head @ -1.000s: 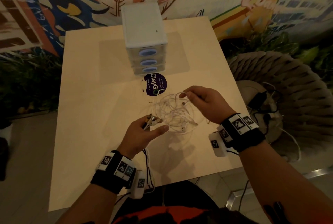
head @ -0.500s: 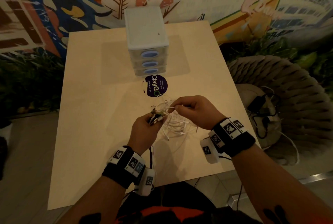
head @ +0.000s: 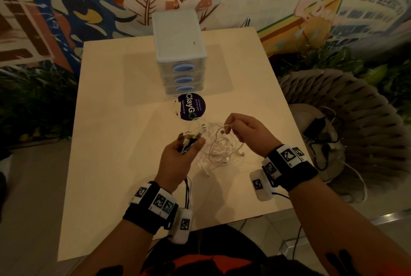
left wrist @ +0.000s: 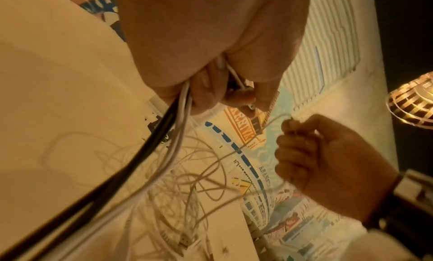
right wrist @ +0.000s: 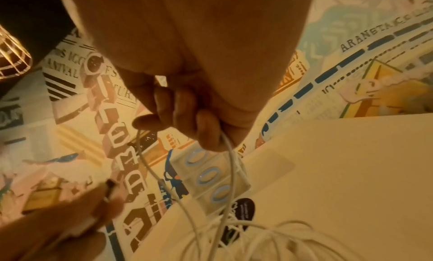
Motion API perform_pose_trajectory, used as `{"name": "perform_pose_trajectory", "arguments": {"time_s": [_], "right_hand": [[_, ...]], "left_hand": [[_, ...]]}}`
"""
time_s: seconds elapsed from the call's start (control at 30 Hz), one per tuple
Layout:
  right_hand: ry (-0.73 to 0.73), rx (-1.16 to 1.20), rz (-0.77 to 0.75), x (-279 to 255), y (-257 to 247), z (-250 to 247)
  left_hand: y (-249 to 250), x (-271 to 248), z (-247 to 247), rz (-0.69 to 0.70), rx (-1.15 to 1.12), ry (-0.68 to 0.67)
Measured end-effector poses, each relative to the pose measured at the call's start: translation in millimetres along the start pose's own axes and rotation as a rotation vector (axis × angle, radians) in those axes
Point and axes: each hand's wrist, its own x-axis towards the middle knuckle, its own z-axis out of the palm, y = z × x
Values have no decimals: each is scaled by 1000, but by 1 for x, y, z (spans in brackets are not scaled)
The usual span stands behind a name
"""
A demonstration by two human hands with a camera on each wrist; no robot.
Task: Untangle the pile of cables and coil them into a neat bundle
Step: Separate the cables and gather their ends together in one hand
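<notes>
Head view: drawer unit (head: 180, 53) and round sticker (head: 191, 106) sit beyond tangled cables (head: 219, 146).

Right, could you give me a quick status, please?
Left hand grips gathered plug ends. Right hand pinches one white cable. Tangle still knotted.

The right hand (right wrist: 187, 90) pinches a white cable (right wrist: 230, 165) above the table (right wrist: 339, 172); the drawers (right wrist: 211, 174) stand far.
</notes>
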Motion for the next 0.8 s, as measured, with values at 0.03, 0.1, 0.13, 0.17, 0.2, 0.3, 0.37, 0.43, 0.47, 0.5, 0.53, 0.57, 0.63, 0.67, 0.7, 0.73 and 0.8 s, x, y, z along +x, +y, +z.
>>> {"name": "perform_pose_trajectory", "arguments": {"time_s": [0.03, 0.1, 0.13, 0.17, 0.2, 0.3, 0.37, 0.43, 0.47, 0.5, 0.53, 0.57, 0.63, 0.67, 0.7, 0.73, 0.8], "right_hand": [[-13, -37, 6, -1, 2, -1], [-77, -104, -4, -4, 9, 1], [-127, -108, -9, -5, 10, 4], [-168, -95, -16, -6, 11, 8], [-193, -73, -26, -5, 9, 12], [-206, -1, -70, -4, 4, 17], [-179, 40, -59, -3, 3, 15], [-128, 105, 52, -2, 9, 11], [-123, 130, 109, -2, 12, 9], [-134, 119, 156, -1, 16, 9], [-164, 64, 195, 0, 17, 10], [-208, -40, 213, 0, 20, 12], [-288, -239, 170, 0, 19, 21], [-301, -279, 138, 1, 17, 26], [-296, -298, 114, 3, 15, 31], [-263, -327, 92, 6, 17, 36], [-196, -419, 56, 11, 19, 41]], "left_hand": [[1, 1, -1, -1, -28, 13], [1, 1, -2, 28, -88, -28], [1, 1, -3, 41, -101, -74], [0, 1, -3, 47, -83, -123], [-1, 1, -1, 52, -36, -163], [-2, 5, 3, 76, 187, -172], [-2, 7, 3, 52, 172, -135], [0, 7, 2, 43, 100, -96], [1, 7, 2, 44, 66, -74], [2, 6, 2, 43, 31, -57], [4, 5, 3, 46, -7, -56], [5, 4, 3, 55, -38, -65], [6, 2, 5, 74, -73, -96], [7, 2, 5, 77, -72, -119], [8, 1, 4, 83, -59, -150], [7, 1, 4, 95, -34, -183], [2, 4, 2, 130, 29, -210]]}}
